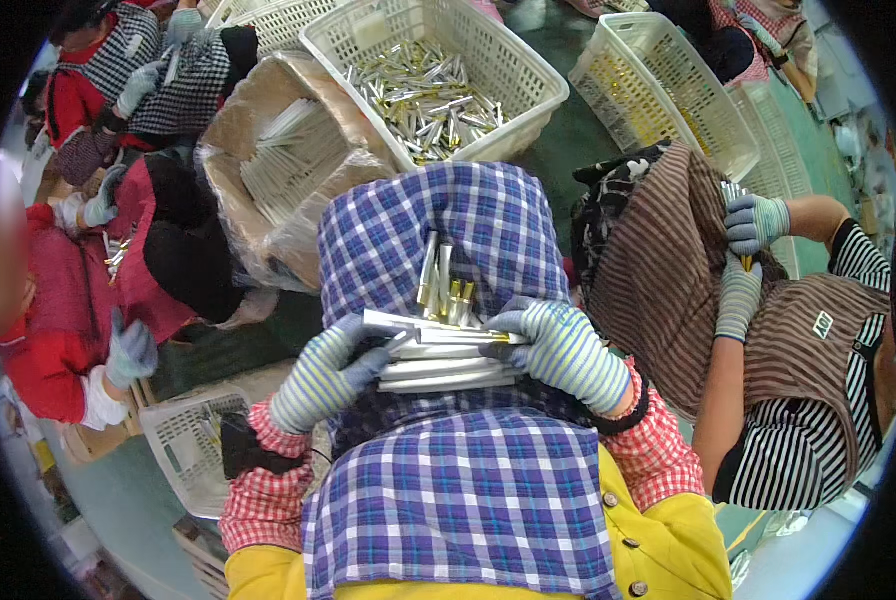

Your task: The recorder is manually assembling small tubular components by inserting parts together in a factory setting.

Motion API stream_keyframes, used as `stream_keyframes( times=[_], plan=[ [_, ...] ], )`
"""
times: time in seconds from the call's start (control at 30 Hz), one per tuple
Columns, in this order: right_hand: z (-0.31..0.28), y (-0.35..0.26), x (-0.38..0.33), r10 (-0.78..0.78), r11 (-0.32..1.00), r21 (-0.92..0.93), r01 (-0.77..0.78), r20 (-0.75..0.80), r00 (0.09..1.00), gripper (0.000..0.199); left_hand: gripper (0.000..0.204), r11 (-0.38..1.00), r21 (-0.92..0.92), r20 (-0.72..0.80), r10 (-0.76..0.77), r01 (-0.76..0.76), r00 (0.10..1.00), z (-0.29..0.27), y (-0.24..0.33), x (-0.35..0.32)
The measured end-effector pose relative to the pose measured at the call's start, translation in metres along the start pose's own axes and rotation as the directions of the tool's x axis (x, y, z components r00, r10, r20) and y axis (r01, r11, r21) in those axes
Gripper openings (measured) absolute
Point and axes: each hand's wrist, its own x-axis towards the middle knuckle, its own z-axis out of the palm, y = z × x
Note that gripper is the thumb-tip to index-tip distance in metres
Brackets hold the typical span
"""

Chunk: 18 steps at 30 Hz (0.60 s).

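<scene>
A stack of slim white tube-like pieces (443, 372) lies crosswise on my lap, over a blue-and-white checked cloth (373, 220). My left hand (326, 374), in a striped glove, has thumb and fingers closed on a white piece at the left side of the stack. At the right side, my right hand (566, 352), gloved alike, pinches a slim white tube with a yellow end (483, 337). Its fingertips are partly hidden among the pieces. Just beyond the stack, several short silver and gold tubes (446, 285) rest in a fold of the cloth.
Ahead stands a white crate (528, 75) of loose silver-and-yellow tubes, beside a plastic-lined carton (228, 165) of long white pieces. More white crates (658, 75) stand far right. A basket (173, 450) is low left. Gloved co-workers sit left (68, 310) and right (808, 370).
</scene>
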Motion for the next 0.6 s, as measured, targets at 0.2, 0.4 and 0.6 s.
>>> stream_keyframes(
  times=[0.2,0.4,0.6],
  plan=[
    [-0.013,0.008,-0.009,0.059,0.973,0.227,-0.043,-0.061,0.996,0.027,0.025,0.971,-0.218,-0.138,-0.133,0.101,0.981,-0.024,-0.002,-0.013],
    [-0.019,0.016,-0.026,0.278,0.705,0.67,-0.232,0.04,0.96,0.029,0.035,0.751,-0.656,-0.023,-0.126,0.08,0.992,-0.014,0.005,0.0],
    [0.003,0.014,-0.023,0.115,0.85,0.521,-0.076,-0.043,0.992,0.037,0.036,0.892,-0.453,-0.084,-0.041,-0.001,0.996,0.02,0.029,0.008]
  ],
)
